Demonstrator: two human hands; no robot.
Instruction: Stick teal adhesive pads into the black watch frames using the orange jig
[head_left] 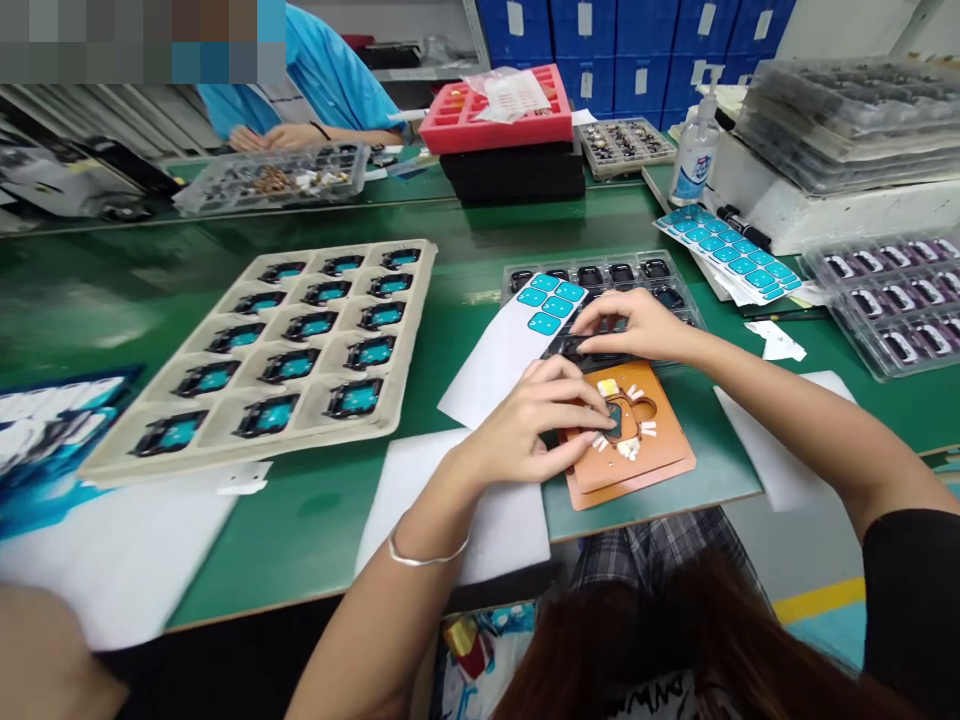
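An orange fixture plate point(592, 480) with a shaped recess and small white pieces around it lies at the table's front edge. My left hand point(540, 420) reaches over its left side, fingers bent, fingertips on a small dark plate point(614, 418) in the recess. Behind it, my right hand point(637, 325) pinches a black frame-like part point(572, 346) between thumb and fingers, above the near edge of a clear tray point(682, 290) of black frames. Beside that hand, a white backing sheet point(487, 365) carries several teal rounded stickers point(551, 303).
A beige tray point(405, 370) of black frames with teal faces is on the left. Clear trays point(892, 300), sticker sheets point(727, 250) and a pump bottle point(694, 155) stand right. Across the table, a person in a blue top sits behind a parts tray point(277, 180) and red box point(495, 125).
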